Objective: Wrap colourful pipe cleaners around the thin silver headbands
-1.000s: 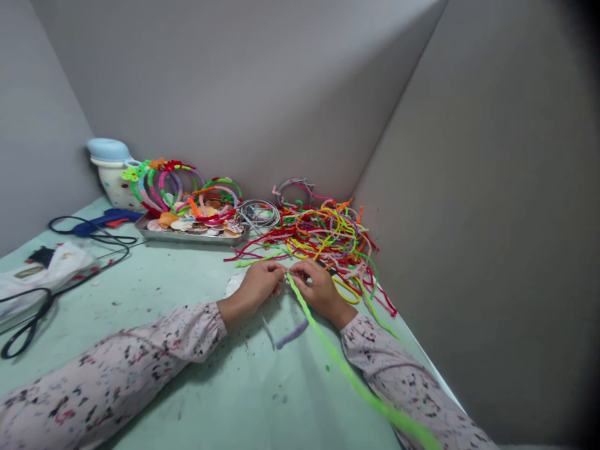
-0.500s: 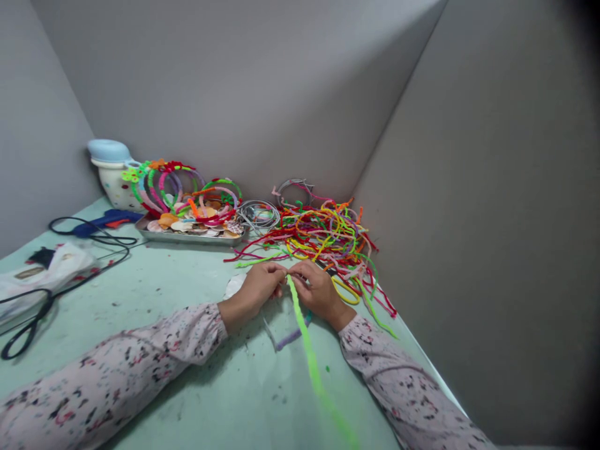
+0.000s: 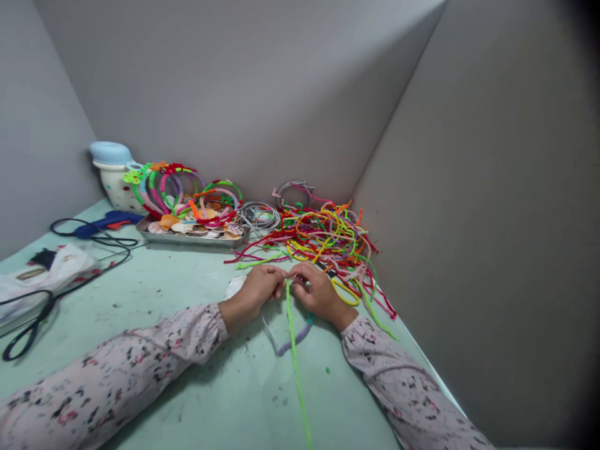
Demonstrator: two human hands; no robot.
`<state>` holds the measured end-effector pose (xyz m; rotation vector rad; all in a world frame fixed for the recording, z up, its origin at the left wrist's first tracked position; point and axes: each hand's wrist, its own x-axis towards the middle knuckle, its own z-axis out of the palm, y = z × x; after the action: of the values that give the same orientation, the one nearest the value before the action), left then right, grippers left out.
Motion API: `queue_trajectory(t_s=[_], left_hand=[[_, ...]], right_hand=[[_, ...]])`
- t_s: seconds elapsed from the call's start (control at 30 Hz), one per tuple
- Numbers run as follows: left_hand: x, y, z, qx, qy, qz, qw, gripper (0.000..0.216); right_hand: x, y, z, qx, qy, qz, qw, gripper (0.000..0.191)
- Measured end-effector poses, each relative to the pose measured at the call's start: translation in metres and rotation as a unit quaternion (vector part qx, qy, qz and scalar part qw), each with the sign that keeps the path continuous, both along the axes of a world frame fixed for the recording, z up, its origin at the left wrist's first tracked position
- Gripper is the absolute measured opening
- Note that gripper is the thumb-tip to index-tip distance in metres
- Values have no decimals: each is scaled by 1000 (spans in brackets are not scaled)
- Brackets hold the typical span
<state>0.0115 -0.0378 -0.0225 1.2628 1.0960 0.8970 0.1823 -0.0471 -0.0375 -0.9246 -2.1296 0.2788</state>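
My left hand (image 3: 253, 290) and my right hand (image 3: 319, 290) meet over the green table, fingers pinched together. Between them they grip one end of a bright green pipe cleaner (image 3: 294, 350) and what looks like a thin metal hoop, partly hidden. The green pipe cleaner trails straight down toward me to the frame's bottom edge. A lilac pipe cleaner (image 3: 293, 337) lies curved on the table just below my hands. Just beyond my hands spreads a heap of coloured pipe cleaners (image 3: 323, 234).
A metal tray (image 3: 187, 239) with wrapped hoops and shells stands at the back. Bare wire hoops (image 3: 257, 215) lie beside it. A white jar with a blue lid (image 3: 111, 172), a blue glue gun (image 3: 105, 220), black scissors (image 3: 23, 328) and a cable sit left. Grey walls enclose the table.
The free tail of the green pipe cleaner has swung from the lower right to hang straight down the middle. Both hands stayed in place.
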Motion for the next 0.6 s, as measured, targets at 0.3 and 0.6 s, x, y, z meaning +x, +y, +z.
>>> queue_trajectory(t_s=[0.3,0.6], left_hand=[[-1,3,-1,-21,-5,0,1000,16],[-1,-2,8,-11,-22,5,1000,9]], right_hand=[[-4,0,-6,10,-25,-17,1000,19],[-3,0,-4,34,32,-35,998,10]])
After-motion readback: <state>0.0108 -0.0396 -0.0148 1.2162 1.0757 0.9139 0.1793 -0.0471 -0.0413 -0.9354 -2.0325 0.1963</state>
